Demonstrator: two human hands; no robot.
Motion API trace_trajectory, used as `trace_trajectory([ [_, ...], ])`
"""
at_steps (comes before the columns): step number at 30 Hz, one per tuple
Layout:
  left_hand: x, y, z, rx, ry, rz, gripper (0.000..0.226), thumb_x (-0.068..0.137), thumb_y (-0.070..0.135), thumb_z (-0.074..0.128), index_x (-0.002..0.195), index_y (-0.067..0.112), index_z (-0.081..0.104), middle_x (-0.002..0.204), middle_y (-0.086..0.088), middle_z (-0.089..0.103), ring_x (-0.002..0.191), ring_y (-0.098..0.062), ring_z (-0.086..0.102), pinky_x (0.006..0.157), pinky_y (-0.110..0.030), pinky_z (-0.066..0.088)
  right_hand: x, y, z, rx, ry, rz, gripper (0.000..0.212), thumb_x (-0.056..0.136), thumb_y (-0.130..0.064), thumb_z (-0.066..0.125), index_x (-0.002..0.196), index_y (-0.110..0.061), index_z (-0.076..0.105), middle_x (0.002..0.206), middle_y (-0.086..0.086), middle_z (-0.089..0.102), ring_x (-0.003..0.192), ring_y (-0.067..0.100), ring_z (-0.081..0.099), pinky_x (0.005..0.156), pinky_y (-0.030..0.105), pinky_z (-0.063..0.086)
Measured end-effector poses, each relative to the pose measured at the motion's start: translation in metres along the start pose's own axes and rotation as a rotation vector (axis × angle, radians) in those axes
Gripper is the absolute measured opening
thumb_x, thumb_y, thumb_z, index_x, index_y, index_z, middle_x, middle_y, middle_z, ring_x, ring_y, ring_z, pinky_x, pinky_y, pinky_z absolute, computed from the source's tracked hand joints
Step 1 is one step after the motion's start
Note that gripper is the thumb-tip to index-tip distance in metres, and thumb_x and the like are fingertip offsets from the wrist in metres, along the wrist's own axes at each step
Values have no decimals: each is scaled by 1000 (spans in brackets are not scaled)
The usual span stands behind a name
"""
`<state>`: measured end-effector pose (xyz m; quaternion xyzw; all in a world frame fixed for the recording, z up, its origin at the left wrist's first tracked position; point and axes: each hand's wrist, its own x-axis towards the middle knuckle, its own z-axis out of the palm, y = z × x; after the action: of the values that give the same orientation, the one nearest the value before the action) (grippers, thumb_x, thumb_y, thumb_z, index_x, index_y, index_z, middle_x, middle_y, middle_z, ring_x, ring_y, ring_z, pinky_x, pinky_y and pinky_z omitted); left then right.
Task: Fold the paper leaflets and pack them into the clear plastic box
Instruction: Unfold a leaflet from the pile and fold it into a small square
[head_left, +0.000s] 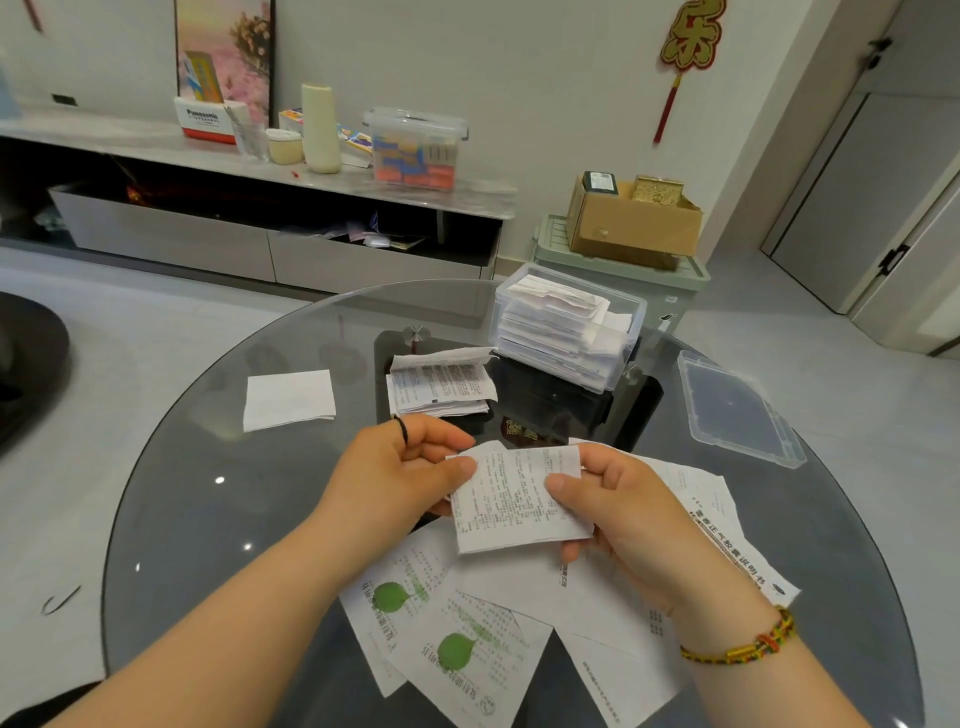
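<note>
**1. Held item.** One folded leaflet (519, 499) is held above the near half of the glass table (208, 493), clear of the surface. Its left edge is pinched by the left hand (395, 467), thumb on top, other fingers curled behind the sheet. Its right edge is pinched by the right hand (623, 514), thumb on the printed face, fingers underneath.

**2. Containers.** The clear plastic box (623, 364) is set toward the far-right edge of the table, lid off. It is filled w/ folded leaflets stacked flat, nearly to the rim. The top sheets are loose and uneven. The lid (737, 410) is laid flat at the right edge, apart from the box.

**3. Other paper.** A stack of folded leaflets (441, 384) is placed at ctr., just left of the box. A single folded white sheet (289, 400) is placed toward the left edge. Unfolded leaflets (467, 639), some w/ a green leaf print, are spread overlapping at the near edge, beneath the hands.

**4. Off-table.** A lidded clear bin (415, 150) w/ coloured packs inside is seen on the sideboard. An open cardboard box (631, 218) holding a gold-coloured tin is set on a green crate (691, 280).
</note>
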<state>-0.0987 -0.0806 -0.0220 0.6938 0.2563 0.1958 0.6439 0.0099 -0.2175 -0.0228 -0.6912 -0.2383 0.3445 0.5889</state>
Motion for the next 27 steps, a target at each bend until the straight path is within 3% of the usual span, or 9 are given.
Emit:
trace_trajectory([
  [3, 3, 2, -5, 163, 102, 129, 19, 85, 15, 59, 70, 26, 62, 58, 12, 65, 55, 3, 59, 58, -14, 47, 1, 0, 1, -2, 61, -21, 19, 90, -1, 48, 86, -14, 62, 68, -1, 73, 49, 9, 61, 38, 18, 43],
  [6, 15, 11, -16, 392, 301, 269, 16, 89, 23, 53, 76, 28, 60, 76, 18, 58, 69, 0, 52, 63, -13, 37, 2, -1, 0, -21, 111, -26, 19, 91, -2, 48, 85, -15, 60, 65, -3, 72, 48, 10, 60, 38, 18, 44],
  [8, 29, 16, -23, 566, 336, 356, 16, 92, 21, 48, 100, 22, 62, 97, 13, 56, 87, -6, 50, 74, -17, 35, 3, -1, 0, -49, 138, -26, 19, 91, -4, 47, 84, -17, 60, 64, -5, 72, 49, 14, 58, 39, 18, 45],
  [10, 47, 15, -30, 758, 289, 402, 32, 93, 20, 46, 124, 16, 53, 125, 4, 51, 114, -13, 44, 90, -20, 30, 4, -2, 1, -73, 154, -24, 20, 91, -4, 47, 84, -17, 60, 63, -5, 72, 48, 16, 56, 39, 19, 45],
  [12, 64, 11, -34, 873, 227, 392, 43, 93, 23, 48, 134, 15, 42, 138, 1, 43, 127, -18, 37, 103, -26, 26, 5, -3, 1, -91, 163, -22, 20, 92, -3, 47, 84, -17, 60, 63, -6, 71, 47, 15, 56, 39, 19, 45],
  [16, 81, -4, -38, 1000, 137, 366, 48, 90, 29, 53, 135, 20, 41, 139, 1, 45, 129, -18, 37, 107, -30, 22, 7, -4, 2, -125, 182, 1, 20, 92, -5, 47, 85, -18, 60, 64, -6, 72, 51, 18, 57, 39, 18, 45],
  [19, 82, -13, -35, 1098, 89, 365, 44, 90, 32, 52, 132, 22, 45, 135, 3, 49, 126, -15, 40, 109, -31, 20, 9, -5, 1, -121, 197, 4, 20, 92, -4, 46, 86, -17, 60, 63, -4, 72, 44, 11, 56, 38, 18, 44],
  [24, 81, -20, -40, 1182, 20, 360, 35, 90, 34, 50, 124, 26, 54, 129, 9, 54, 120, -13, 46, 101, -24, 30, 17, -11, 0, -196, 182, 30, 17, 91, -4, 48, 93, -13, 62, 64, 0, 71, 44, 11, 55, 41, 19, 43],
  [27, 80, -21, -41, 1151, 8, 335, 33, 91, 33, 49, 123, 25, 55, 128, 10, 54, 118, -14, 47, 99, -25, 37, 31, -25, 2, -178, 186, 39, 19, 91, -1, 47, 91, -15, 60, 77, 1, 70, 46, 7, 58, 41, 17, 45],
])
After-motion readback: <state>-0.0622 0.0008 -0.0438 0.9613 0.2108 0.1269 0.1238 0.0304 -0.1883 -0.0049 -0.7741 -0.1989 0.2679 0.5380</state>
